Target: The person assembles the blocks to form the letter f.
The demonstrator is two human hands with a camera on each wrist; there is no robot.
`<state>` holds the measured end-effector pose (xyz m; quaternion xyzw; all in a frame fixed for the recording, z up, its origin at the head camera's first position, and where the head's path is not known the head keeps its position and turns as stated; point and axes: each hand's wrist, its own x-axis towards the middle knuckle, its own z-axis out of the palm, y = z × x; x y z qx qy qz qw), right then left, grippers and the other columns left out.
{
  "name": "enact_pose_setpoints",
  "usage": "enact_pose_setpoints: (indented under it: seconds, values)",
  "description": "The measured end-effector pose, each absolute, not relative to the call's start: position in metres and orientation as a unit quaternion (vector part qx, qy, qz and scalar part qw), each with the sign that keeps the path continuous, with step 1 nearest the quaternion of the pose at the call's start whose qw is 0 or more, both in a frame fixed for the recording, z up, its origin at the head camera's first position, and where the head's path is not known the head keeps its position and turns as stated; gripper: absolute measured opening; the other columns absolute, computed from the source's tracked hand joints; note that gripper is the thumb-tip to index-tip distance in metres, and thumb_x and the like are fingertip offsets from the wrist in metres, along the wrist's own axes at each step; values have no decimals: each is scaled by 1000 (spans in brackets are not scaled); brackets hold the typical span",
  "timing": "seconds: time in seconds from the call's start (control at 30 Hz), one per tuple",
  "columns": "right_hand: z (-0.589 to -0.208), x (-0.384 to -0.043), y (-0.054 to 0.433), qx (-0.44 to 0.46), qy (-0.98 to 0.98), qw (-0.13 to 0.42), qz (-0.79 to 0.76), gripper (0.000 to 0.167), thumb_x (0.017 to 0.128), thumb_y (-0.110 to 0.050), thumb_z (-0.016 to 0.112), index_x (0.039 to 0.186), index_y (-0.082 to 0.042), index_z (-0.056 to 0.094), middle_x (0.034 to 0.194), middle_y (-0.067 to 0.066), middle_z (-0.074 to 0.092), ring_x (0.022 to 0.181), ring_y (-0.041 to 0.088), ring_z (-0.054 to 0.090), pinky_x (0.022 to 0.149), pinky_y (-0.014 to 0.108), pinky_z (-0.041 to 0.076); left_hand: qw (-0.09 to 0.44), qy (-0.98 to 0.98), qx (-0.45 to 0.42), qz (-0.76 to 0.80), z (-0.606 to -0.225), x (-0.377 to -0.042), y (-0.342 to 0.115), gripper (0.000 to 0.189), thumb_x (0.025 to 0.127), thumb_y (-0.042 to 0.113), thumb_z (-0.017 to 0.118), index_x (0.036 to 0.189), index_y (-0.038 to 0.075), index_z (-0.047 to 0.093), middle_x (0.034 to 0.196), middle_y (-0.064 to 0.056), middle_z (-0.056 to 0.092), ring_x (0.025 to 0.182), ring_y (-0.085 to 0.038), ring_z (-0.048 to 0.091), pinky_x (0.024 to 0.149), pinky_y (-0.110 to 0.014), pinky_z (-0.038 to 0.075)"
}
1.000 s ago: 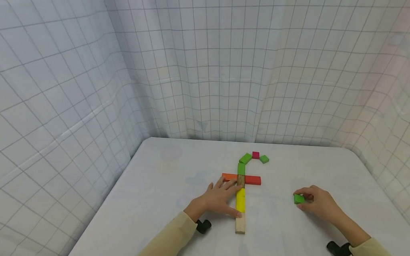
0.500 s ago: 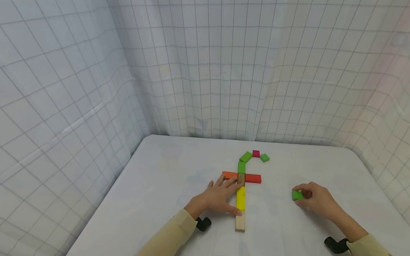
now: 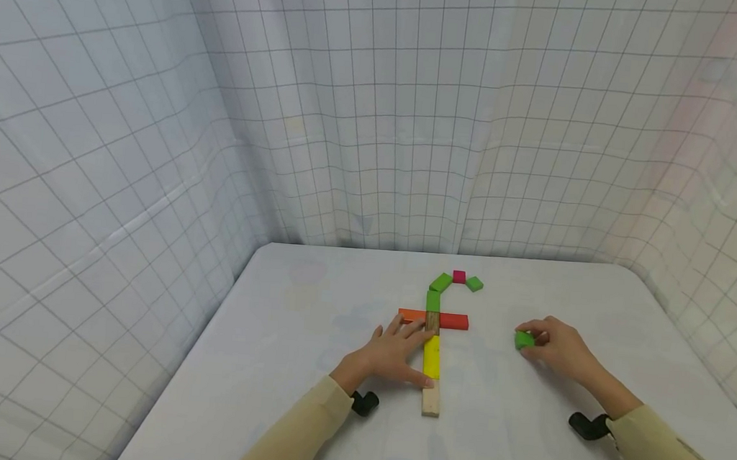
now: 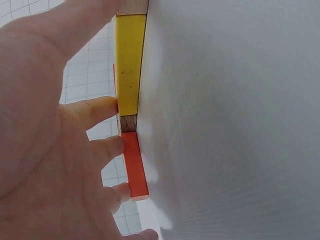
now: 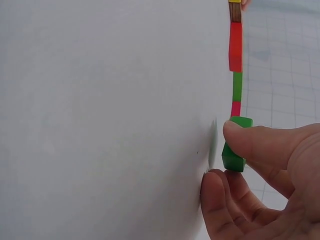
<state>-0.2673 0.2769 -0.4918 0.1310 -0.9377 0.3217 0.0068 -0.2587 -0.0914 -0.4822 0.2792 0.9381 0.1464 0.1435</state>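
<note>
My left hand (image 3: 391, 356) lies with fingers spread along the left side of a column of blocks. Its fingertips touch the yellow block (image 3: 432, 358) and the orange block (image 3: 411, 314), and the thumb is at the plain wooden block (image 3: 431, 401). Between thumb and fingers my right hand (image 3: 560, 350) pinches a small green block (image 5: 235, 157), over the table to the right of the column. A brown block (image 3: 432, 323) sits above the yellow one, with a red block (image 3: 454, 321) to its right.
From the brown block, green blocks (image 3: 433, 301) curve up and right to a crimson block (image 3: 459, 277) and a small green block (image 3: 475, 284). A white table (image 3: 311, 298) lies beneath, and a gridded white curtain (image 3: 375, 151) surrounds it. Dark wrist mounts (image 3: 589, 426) hang below both sleeves.
My right hand has moved left and slightly farther from me with the green block in its pinch. The left hand has stayed at the column.
</note>
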Motion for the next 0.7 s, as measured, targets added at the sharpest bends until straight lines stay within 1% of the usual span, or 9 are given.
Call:
enact_pose_setpoints:
  seconds: [0.2,0.43,0.7]
  values:
    - [-491,-276,273,123,-937,-3,326,40,82,-11,84,120,-7,73,103,12,62,92,28,62,65,33,52,143,937,282,147,-482,-259,-90,97,81,72,68,160,35,27,169,5,11,153,-36,-2,115,-68,9]
    - [-491,-287,270,128,-936,1,328,39,82,-11,83,120,-5,73,104,13,61,92,29,62,64,33,52,143,939,275,147,-482,-260,-90,97,79,72,70,159,35,29,168,6,11,153,-36,0,115,-68,10]
    - [-491,-300,263,127,-937,7,325,39,83,-9,82,120,-4,72,104,13,63,95,32,63,69,37,54,144,939,277,142,-482,-259,-91,98,79,73,68,160,35,27,169,6,11,153,-36,0,115,-68,10]
